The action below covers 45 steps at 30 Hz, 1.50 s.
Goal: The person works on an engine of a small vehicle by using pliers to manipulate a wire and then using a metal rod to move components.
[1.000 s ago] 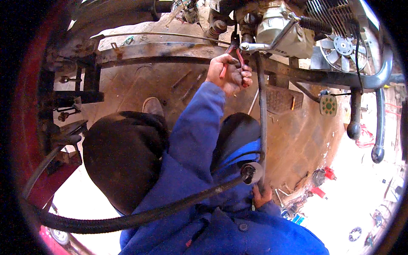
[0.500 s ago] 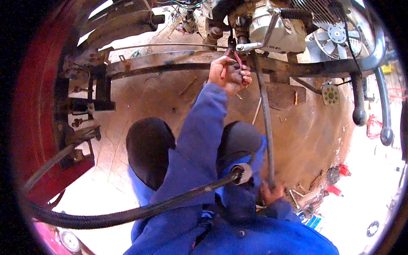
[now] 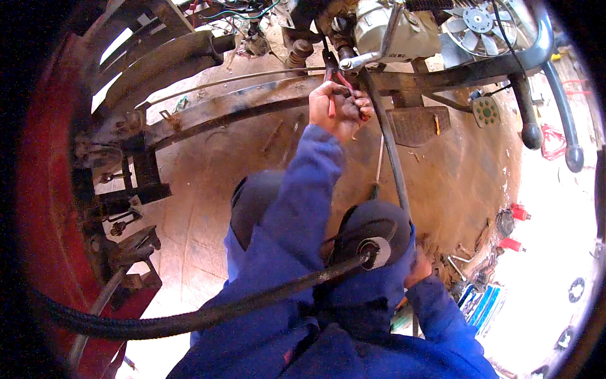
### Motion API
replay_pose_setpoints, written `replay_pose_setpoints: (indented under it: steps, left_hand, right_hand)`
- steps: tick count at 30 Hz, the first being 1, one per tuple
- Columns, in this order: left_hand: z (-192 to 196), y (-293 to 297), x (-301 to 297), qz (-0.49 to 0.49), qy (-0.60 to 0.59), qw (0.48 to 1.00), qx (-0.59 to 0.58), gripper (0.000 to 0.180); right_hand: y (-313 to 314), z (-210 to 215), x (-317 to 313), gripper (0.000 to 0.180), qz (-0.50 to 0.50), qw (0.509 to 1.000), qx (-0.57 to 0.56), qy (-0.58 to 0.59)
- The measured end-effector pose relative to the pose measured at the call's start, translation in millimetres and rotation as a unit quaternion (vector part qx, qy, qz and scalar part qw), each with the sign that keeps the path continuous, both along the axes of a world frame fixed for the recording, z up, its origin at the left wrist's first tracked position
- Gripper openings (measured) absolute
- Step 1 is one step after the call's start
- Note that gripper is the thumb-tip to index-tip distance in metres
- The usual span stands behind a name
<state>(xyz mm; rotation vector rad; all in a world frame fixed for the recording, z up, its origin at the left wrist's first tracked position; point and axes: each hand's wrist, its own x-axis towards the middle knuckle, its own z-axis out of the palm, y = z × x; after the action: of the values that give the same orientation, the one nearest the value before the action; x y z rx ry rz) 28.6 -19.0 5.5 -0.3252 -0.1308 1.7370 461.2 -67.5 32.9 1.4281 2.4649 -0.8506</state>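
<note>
My left hand is closed round red-handled pliers. Their dark jaws are at a thin black cable beside the pale engine casing, just above the rusty frame rail. A long dark metal bar slants from under the engine past my knee. My right hand is low by that knee, closed round the bar's lower part; its fingers are partly hidden. Close to the pliers is a shiny crank lever.
A black ribbed tube with a pale collar crosses the foreground. A red panel stands at the left. At the right are a bent tubular bar, a fan and a pedal. Tools and red-handled items lie at lower right.
The view has shifted, so the engine and frame sit higher and more to the left. My knees appear further right. Both hands keep their holds on the pliers and the bar.
</note>
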Motion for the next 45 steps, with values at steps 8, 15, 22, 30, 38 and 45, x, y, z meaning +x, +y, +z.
replay_pose_setpoints:
  steps: [8, 15, 22, 30, 38, 45]
  left_hand:
    - [-6, 0, -5, -0.016, 0.003, 1.0, 0.021, 0.023]
    - [3, -4, -9, -0.014, -0.008, 0.999, 0.046, 0.016]
    - [3, -1, -4, -0.009, 0.09, 0.994, -0.064, 0.015]
    - [-13, -13, 0, -0.013, -0.018, 0.993, 0.113, 0.035]
    - [-9, 4, -1, -0.012, 0.104, 0.994, -0.04, 0.025]
    - [-6, -7, 4, 0.001, -0.078, 0.978, 0.194, 0.033]
  right_hand:
    - [-4, 0, -13, 0.025, 0.005, 1.0, 0.002, 0.022]
    - [4, -8, -1, 0.045, 0.012, 0.999, -0.029, 0.01]
    - [0, 10, -22, 0.034, -0.01, 0.997, 0.006, 0.072]
    - [4, 15, -24, 0.031, -0.024, 0.998, -0.022, 0.054]
    - [3, 14, -25, 0.031, -0.011, 1.0, 0.014, 0.018]
    - [5, 5, -16, 0.034, 0.004, 0.999, 0.002, 0.052]
